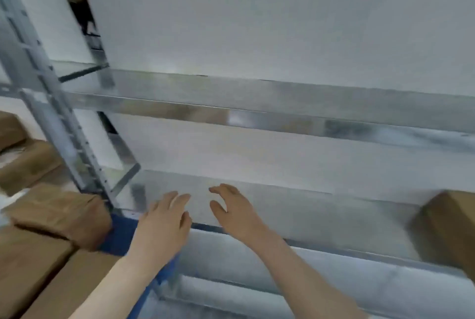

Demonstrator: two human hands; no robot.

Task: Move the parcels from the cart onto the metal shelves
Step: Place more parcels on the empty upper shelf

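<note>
Left hand point(164, 218) and right hand point(235, 209) reach over the shelf point(295, 213), fingers spread, holding nothing

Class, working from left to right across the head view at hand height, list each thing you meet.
In order: brown paper-wrapped parcel → grey perforated metal upright → left hand, open → right hand, open → brown cardboard box sitting on the lower metal shelf.
</note>
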